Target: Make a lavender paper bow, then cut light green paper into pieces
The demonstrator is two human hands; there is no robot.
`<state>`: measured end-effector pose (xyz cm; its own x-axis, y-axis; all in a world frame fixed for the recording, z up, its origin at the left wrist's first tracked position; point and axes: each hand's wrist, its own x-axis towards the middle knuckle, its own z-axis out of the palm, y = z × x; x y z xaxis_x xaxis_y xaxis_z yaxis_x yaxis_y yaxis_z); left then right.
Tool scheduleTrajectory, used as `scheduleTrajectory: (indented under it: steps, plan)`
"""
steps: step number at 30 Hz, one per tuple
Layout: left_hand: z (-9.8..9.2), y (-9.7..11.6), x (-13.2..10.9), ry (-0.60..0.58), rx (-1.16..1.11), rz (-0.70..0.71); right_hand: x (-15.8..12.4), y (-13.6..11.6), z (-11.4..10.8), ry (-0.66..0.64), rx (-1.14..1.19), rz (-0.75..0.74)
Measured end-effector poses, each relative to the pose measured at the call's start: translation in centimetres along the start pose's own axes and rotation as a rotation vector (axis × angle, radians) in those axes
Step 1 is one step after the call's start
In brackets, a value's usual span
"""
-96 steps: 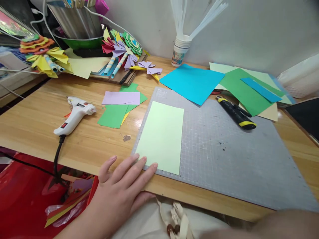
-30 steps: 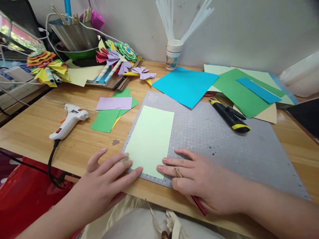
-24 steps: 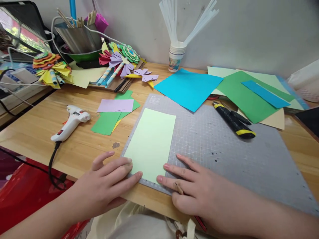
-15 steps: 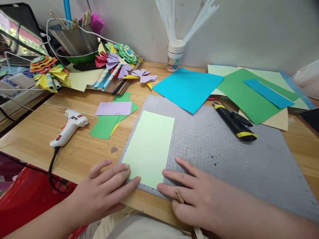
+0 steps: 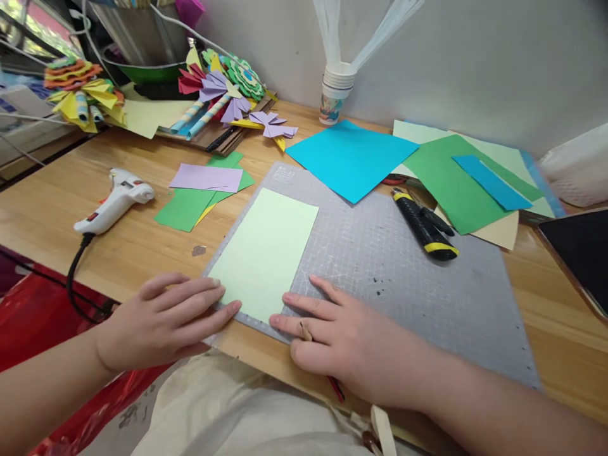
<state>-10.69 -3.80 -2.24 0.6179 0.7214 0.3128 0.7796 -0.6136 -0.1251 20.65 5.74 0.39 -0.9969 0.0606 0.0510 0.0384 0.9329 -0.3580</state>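
Note:
A pale green paper rectangle (image 5: 265, 252) lies on the grey cutting mat (image 5: 394, 272). My left hand (image 5: 161, 320) rests flat at the paper's near left corner, fingers stretched out and touching its edge. My right hand (image 5: 342, 339) lies at the near right corner with its first fingers extended on the mat beside the paper. A thin red pencil (image 5: 332, 383) is tucked between the right hand's fingers, its tip poking out above a knuckle and its shaft showing below the palm.
A black and yellow utility knife (image 5: 425, 225) lies on the mat's far right. Blue paper (image 5: 349, 158), green sheets (image 5: 456, 183), a white glue gun (image 5: 111, 199), purple and green scraps (image 5: 202, 190), paper flowers (image 5: 223, 95), a cup of straws (image 5: 335, 95) and a dark tablet (image 5: 577, 253) surround it.
The right hand came in with the pencil and settled at the paper's near right corner. Since then both hands have stayed put; only the camera view shifted slightly.

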Motion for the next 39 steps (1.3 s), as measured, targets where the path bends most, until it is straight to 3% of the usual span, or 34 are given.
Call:
scheduleTrajectory:
  steps: [7, 14, 26, 34, 39]
  plan:
    - [-0.4, -0.2, 0.5, -0.03, 0.046, 0.098, 0.1, -0.3, 0.4, 0.015, 0.033, 0.03]
    - [-0.6, -0.1, 0.9, -0.046, -0.011, 0.085, 0.0, -0.6, 0.6, 0.033, 0.037, 0.066]
    - [-0.7, -0.5, 1.3, -0.124, -0.115, 0.048, 0.7, -0.8, -0.6, -0.064, 0.104, 0.118]
    - [-0.6, -0.7, 1.1, -0.101, -0.145, 0.037, 0.9, -1.1, -0.7, -0.015, 0.127, 0.143]
    - [-1.8, -1.7, 3.2, -0.169, -0.307, 0.133, 1.2, -1.4, -0.7, 0.023, 0.126, 0.162]
